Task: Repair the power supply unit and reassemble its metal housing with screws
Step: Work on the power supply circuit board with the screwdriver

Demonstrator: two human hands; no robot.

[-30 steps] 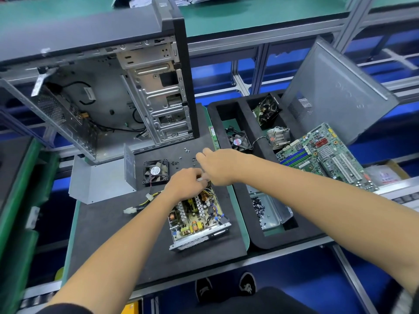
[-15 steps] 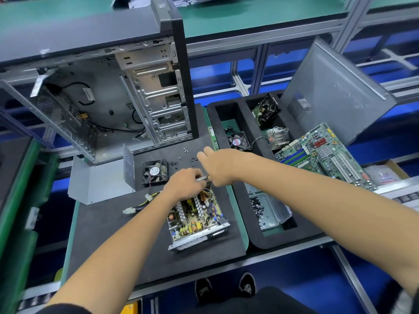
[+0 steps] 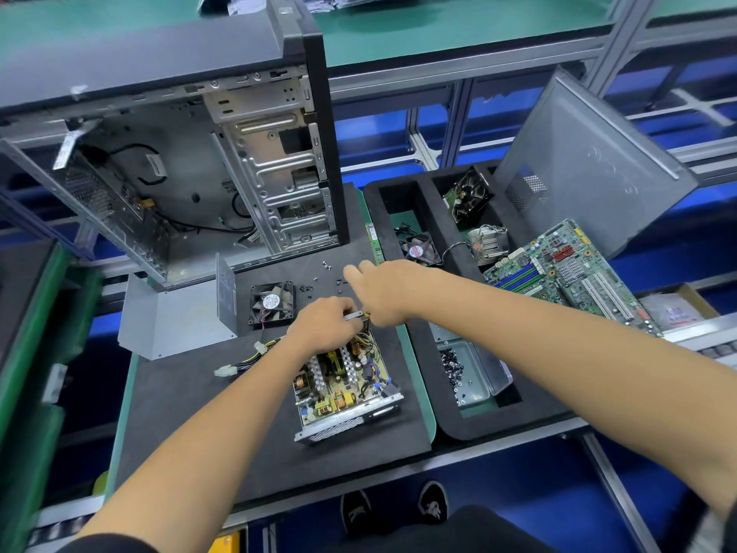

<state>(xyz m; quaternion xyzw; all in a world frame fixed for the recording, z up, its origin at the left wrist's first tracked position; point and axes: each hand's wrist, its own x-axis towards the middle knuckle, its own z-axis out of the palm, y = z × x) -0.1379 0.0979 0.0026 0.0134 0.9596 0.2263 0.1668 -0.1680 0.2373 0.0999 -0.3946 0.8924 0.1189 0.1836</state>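
Note:
The power supply unit [image 3: 347, 387] lies open on the black mat [image 3: 191, 425], its circuit board and coils showing. My left hand [image 3: 323, 327] grips the unit's far edge, fingers curled over a short silver metal strip [image 3: 354, 315]. My right hand [image 3: 385, 291] reaches in from the right and curls down onto the unit's far right corner by the yellow wires; its fingertips are hidden. The grey metal housing cover [image 3: 171, 319] lies to the left. Loose screws [image 3: 327, 273] are scattered on the mat behind my hands.
A black fan [image 3: 273, 303] and white cable connectors [image 3: 225, 370] lie left of the unit. An open PC case [image 3: 191, 181] stands behind. To the right, a black foam tray [image 3: 402, 205] holds a motherboard [image 3: 566, 273], a side panel [image 3: 590, 165] and a metal box of screws [image 3: 464, 373].
Both hands stay at the unit's far edge. My right hand has shifted slightly toward the left hand, and the silver strip now shows between them.

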